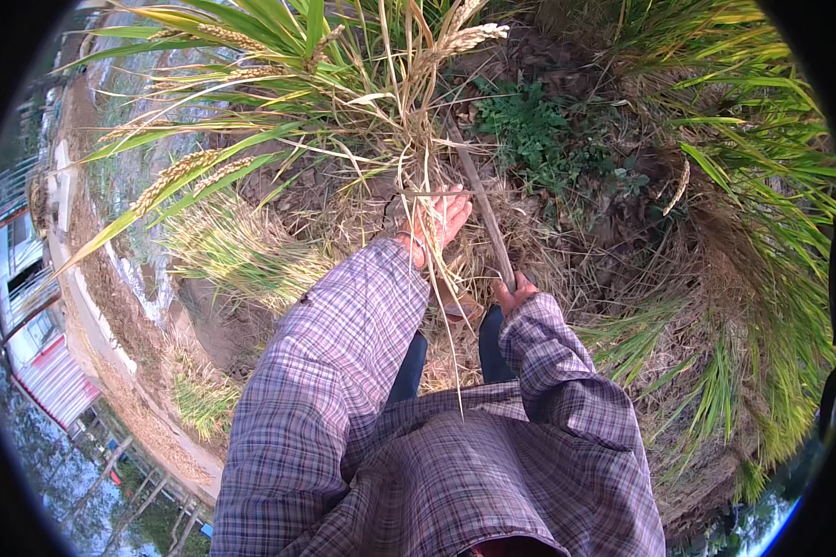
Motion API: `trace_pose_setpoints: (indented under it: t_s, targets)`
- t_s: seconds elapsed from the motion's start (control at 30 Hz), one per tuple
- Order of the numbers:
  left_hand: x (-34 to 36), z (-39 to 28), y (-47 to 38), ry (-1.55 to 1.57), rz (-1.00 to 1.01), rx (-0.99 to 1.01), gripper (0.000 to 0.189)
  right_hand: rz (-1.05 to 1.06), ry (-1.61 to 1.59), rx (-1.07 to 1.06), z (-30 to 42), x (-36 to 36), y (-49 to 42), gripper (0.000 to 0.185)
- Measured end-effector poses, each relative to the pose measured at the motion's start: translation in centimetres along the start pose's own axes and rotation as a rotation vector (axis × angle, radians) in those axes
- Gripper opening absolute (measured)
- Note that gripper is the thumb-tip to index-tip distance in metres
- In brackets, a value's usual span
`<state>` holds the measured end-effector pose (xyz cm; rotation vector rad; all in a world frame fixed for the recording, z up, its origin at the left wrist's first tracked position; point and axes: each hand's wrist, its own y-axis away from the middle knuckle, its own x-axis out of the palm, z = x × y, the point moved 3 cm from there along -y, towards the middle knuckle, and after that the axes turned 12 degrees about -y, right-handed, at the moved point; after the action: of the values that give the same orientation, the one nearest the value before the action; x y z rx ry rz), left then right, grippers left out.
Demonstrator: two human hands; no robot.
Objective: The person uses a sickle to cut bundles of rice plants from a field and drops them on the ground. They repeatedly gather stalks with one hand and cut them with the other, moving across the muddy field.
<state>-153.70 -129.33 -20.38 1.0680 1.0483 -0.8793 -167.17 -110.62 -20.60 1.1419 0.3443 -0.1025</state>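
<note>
My left hand (443,217) is stretched out with its fingers extended, just below a bunch of dry rice stalks (418,132). Several pale loose stalks cross in front of its wrist and palm and hang down. My right hand (515,294) grips the lower end of a long wooden handle (486,209). That handle slants up and away towards the base of the stalks, where its far end is hidden among straw. Ripe rice panicles (470,38) top the dry stalks, and more grain heads (181,177) droop among green blades on the left.
Cut rice stalks (244,250) lie in a pile left of my arm. A leafy green weed (529,125) grows ahead on the right. Standing rice (752,278) lines the right side. A path (90,306) and a building (31,306) are far left.
</note>
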Motion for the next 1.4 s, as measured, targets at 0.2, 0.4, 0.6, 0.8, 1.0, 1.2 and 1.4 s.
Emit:
trace_pose_setpoints:
  t_s: [0.2, 0.4, 0.6, 0.8, 1.0, 1.2, 1.4]
  targets:
    - [4.2, 6.3, -5.0, -0.343, 0.184, -0.089, 0.044, 0.04, 0.185, -0.097, -2.9, -3.2, 4.6, 0.048]
    - [7.5, 11.2, -2.2, -0.19, 0.761, -0.529, 0.041, 0.101, -0.026, -0.224, -6.5, -5.8, 2.4, 0.056]
    - [7.7, 12.2, 1.6, 0.293, 0.938, -1.072, 0.031, 0.013, -0.123, -0.031, -4.0, -3.4, -6.2, 0.069]
    - [6.9, 9.7, 1.1, 0.188, 0.742, -0.873, 0.022, 0.188, 0.048, -0.025, -1.0, -1.6, -16.7, 0.057]
    - [5.1, 9.1, 0.4, 0.162, 0.554, -0.601, 0.016, 0.249, 0.115, 0.11, -13.5, -6.3, -6.9, 0.055]
    - [2.1, 6.5, -0.9, 0.194, 0.394, -0.412, 0.013, 0.071, 0.09, 0.175, -17.4, -14.3, 4.1, 0.047]
    - [-1.7, 8.6, -4.2, 0.016, 0.661, -0.391, 0.016, -0.233, -0.092, 0.074, -13.4, -13.9, 3.2, 0.05]
